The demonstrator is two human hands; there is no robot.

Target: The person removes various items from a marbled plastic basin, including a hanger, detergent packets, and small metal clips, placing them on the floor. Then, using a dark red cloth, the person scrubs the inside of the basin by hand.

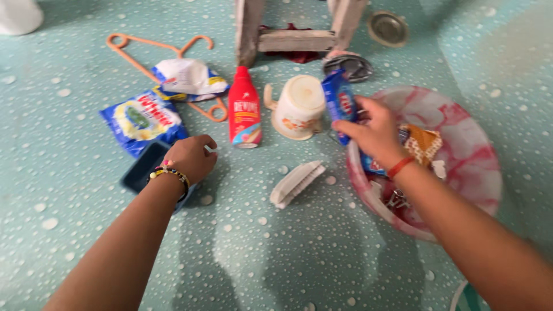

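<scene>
Right hand [373, 131] is clamped on a blue soap bar pack [340, 105] over the pink marbled basin [468, 173] w/ cloth inside, left hand [191, 156] curled on a dark blue dish [143, 168] (grip unclear); red bottle [244, 109], brush [297, 183] and detergent bag [143, 120] lie unused.

Stool [296, 39]: legs only, the top runs off the upper edge.
Red cloth [295, 56]: mostly tucked behind the stool's crossbar.
Blue tray [141, 167]: half under the left hand [190, 158].
Basin [466, 155]: near rim covered by the right forearm.
Basin contents: jumbled, hard to make out.
White object [17, 14]: cropped at the top-left corner.
</scene>
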